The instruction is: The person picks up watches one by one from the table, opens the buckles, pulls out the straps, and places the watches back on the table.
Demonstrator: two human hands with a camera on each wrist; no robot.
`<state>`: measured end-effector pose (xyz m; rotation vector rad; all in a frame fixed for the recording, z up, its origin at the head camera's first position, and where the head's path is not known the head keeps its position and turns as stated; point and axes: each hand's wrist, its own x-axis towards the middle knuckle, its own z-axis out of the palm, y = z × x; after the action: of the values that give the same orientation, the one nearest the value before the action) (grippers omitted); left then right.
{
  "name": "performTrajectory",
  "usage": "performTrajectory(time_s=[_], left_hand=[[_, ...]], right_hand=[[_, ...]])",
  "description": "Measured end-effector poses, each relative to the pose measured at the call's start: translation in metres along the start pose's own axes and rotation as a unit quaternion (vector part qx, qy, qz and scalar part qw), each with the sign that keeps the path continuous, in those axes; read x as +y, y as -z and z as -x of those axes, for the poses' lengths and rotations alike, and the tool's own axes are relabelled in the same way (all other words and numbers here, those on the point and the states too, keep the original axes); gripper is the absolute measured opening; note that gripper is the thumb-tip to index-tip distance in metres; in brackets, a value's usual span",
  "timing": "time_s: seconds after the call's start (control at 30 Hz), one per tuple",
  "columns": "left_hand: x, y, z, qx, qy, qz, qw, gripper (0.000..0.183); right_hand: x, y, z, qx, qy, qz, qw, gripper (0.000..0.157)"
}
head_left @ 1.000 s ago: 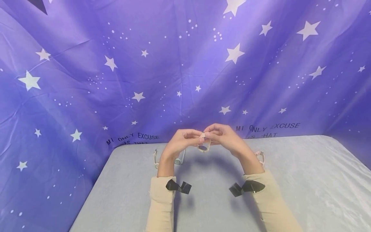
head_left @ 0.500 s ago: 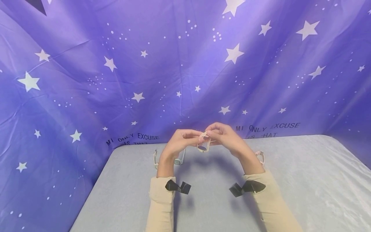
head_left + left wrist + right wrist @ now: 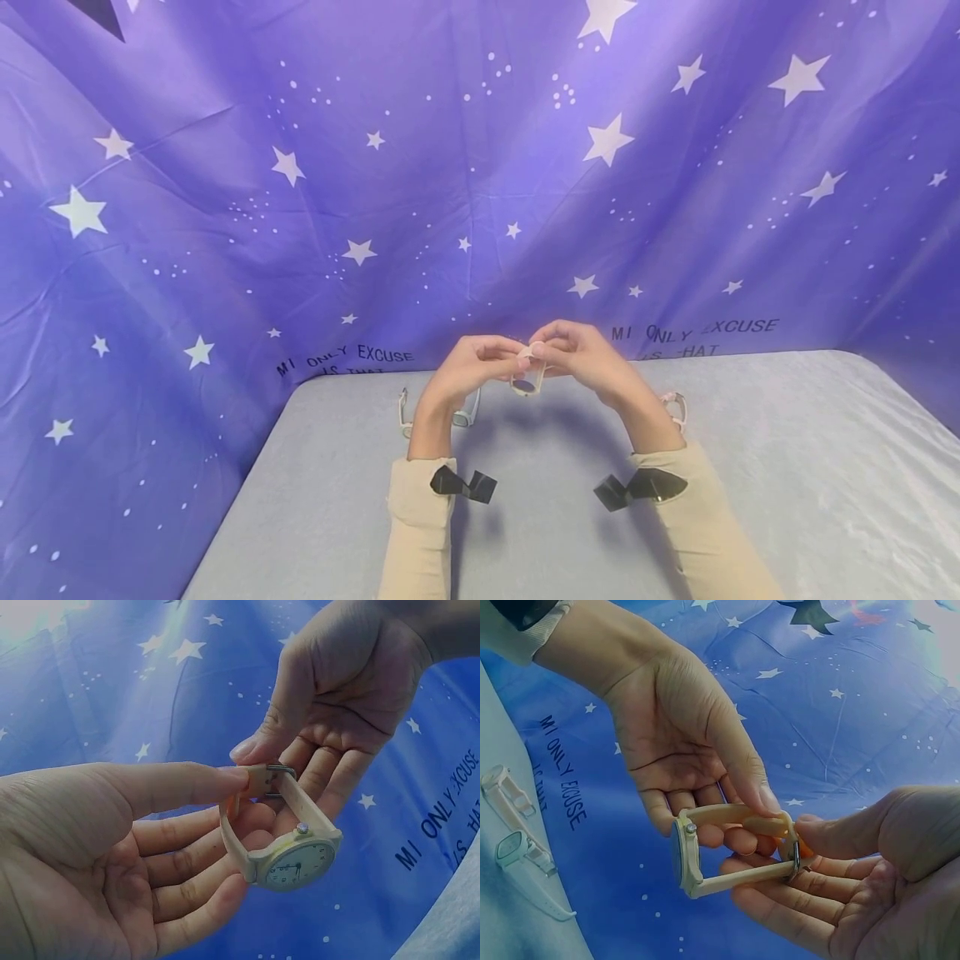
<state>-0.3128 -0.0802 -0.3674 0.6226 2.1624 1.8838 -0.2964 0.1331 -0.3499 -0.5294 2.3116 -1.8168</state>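
Both hands hold a cream wristwatch point(image 3: 526, 385) up in front of the backdrop, its strap bent into a closed loop. My left hand point(image 3: 459, 372) pinches the strap by the metal buckle point(image 3: 279, 774), thumb on top and fingers underneath. From the other side my right hand point(image 3: 588, 357) grips the strap band point(image 3: 724, 814) between thumb and fingers, its thumb tip right beside the buckle. The round white dial point(image 3: 300, 868) hangs lowest in the head view. Part of the strap's free end is hidden by the fingers.
Other watches lie on the grey cloth-covered table point(image 3: 547, 517): a pale watch point(image 3: 403, 414) and a whitish one point(image 3: 464, 415) by the left forearm, and a pinkish one point(image 3: 677, 408) behind the right wrist. A purple star-printed curtain point(image 3: 480, 167) rises behind the table.
The hands stay nearly in place around the watch. The right thumb and fingers shift slightly at the strap, and the strap near the buckle sits a little differently.
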Motion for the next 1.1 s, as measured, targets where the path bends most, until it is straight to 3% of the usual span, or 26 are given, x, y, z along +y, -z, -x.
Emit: performTrajectory(time_s=[0.37,0.77,1.1], left_hand=[[-0.0019,0.0006,-0.0013,0.011,-0.018,0.004,0.9998,0.028],[-0.0014,-0.0024,-0.0001,0.009,0.000,0.002,1.0000,0.025],[-0.0017,-0.0023,-0.0011,0.012,-0.017,0.010,0.9997,0.027]], right_hand=[[-0.0011,0.0013,0.0012,-0.007,0.014,-0.027,1.000,0.028],[-0.0017,-0.0048,0.0020,0.007,0.014,0.009,1.000,0.023],[-0.0012,-0.0013,0.0029,0.002,0.023,-0.007,1.000,0.027]])
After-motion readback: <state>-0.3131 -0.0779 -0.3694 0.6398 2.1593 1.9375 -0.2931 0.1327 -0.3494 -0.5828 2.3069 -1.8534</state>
